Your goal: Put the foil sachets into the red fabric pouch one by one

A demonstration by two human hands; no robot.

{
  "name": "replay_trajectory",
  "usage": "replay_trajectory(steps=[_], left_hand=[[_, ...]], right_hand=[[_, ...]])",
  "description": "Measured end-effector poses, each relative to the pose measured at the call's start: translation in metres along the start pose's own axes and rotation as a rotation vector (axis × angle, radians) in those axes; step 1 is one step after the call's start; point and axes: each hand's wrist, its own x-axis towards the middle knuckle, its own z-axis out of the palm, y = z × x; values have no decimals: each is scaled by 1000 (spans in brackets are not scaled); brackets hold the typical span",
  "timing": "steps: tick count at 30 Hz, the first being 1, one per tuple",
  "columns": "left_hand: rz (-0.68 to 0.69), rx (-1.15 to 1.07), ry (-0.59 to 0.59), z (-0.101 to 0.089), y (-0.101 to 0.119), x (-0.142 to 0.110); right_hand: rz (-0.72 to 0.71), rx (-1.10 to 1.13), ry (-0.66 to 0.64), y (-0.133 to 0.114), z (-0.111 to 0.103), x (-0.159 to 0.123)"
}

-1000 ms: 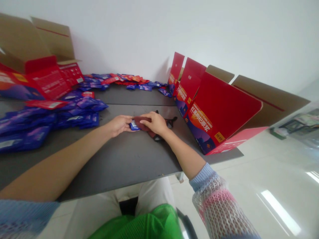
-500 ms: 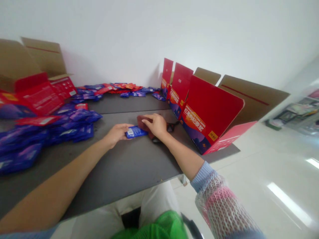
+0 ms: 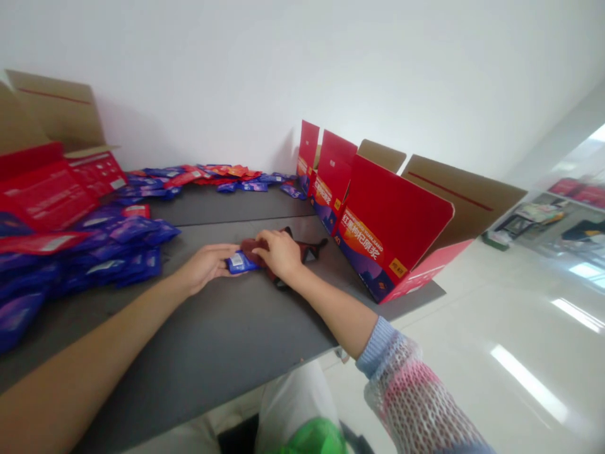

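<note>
My left hand (image 3: 210,268) is closed on the left end of a small blue packet (image 3: 240,262) with a white label, low over the dark grey table (image 3: 227,334). My right hand (image 3: 281,253) pinches a reddish-brown piece (image 3: 250,246) that overlaps the packet's right end. What kind of thing this brown piece is, I cannot make out. Beneath and beside my right hand lies a dark object with black, frame-like parts (image 3: 309,252), mostly covered by the hand.
On the left, blue and red packets (image 3: 108,252) are heaped before an open red carton (image 3: 45,186). More packets (image 3: 203,173) lie in a row along the wall. Open red cartons (image 3: 382,227) line the right side, near the table's edge.
The view has turned slightly right, so things sit further left. Both hands remain at the packet, and more of the black frame-like parts shows beside my right hand.
</note>
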Motion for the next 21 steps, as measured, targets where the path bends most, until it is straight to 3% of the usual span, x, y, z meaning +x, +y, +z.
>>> replay_trajectory(steps=[4,7,13,17,21], left_hand=[[-22,35,-1,0,-1,1],[-29,12,40,2,-1,0],[1,-84,52,-1,-4,3],[32,-142,-73,-15,-8,11],[-5,-172,-177,-24,-6,14]], right_hand=[[114,-34,-5,20,-7,7],[151,44,70,27,-10,7],[-94,342,222,-2,-7,-7],[-248,419,148,-19,3,-14],[-189,284,48,-9,9,-7]])
